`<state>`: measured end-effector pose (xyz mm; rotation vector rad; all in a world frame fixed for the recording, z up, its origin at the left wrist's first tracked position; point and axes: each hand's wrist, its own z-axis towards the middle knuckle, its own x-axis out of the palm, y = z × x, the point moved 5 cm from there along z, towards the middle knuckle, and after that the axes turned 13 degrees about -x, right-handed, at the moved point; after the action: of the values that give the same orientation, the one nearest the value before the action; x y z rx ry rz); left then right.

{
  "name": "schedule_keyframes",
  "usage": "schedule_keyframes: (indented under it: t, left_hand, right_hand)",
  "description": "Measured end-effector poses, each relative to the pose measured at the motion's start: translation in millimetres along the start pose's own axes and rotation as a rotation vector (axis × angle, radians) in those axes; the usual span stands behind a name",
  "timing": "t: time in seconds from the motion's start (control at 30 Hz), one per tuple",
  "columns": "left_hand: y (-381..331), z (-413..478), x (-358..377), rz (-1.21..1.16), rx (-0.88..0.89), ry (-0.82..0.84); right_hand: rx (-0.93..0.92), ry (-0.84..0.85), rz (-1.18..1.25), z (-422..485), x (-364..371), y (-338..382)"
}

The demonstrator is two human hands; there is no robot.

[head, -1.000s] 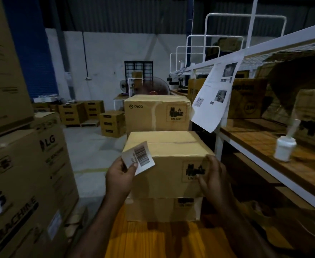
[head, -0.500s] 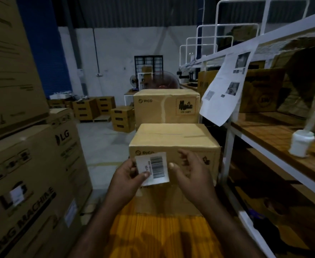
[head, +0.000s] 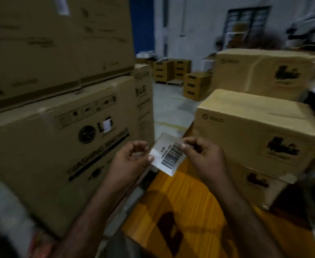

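Note:
A white barcode label [head: 167, 154] hangs in the air between my two hands. My left hand [head: 129, 161] pinches its left edge with thumb and fingers. My right hand [head: 201, 157] pinches its upper right corner. Just right of the hands stands a brown PICO carton [head: 255, 131], stacked on another carton [head: 253, 185] on an orange wooden platform [head: 188, 207]. The label touches no box.
Large LG washing machine cartons [head: 60, 146] are stacked close on the left. A second PICO carton [head: 262, 69] sits behind the near one. Small cartons [head: 171, 70] stand on the grey floor [head: 169, 107] further back, by a white wall.
The view has swung left, so the shelf has left the frame. My right hand came off the PICO carton and took hold of the label, which both hands now pinch.

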<state>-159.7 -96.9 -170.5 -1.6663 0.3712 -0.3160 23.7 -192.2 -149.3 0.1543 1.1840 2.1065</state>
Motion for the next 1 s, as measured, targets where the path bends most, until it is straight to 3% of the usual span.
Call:
schedule_keyframes:
  t: [0.17, 0.37, 0.67, 1.0]
  left_hand:
    - [60.2, -52.0, -81.9, -0.076, -0.112, -0.301]
    - [97.7, -128.5, -164.8, -0.226, -0.134, -0.522]
    - [157.4, -241.6, -279.2, -0.257, -0.155, -0.682]
    - [237.6, -385.4, -416.6, -0.060, -0.331, -1.065]
  right_hand:
    - [0.110, 0.195, 0.222, -36.3, 83.7, -2.8]
    - [0.222, 0.462, 0.209, -99.6, 166.8, 29.2]
    - [0.214, 0.703, 0.099, -208.8, 268.8, 88.2]
    - [0.246, 0.968, 0.136, -354.7, 416.3, 136.2]
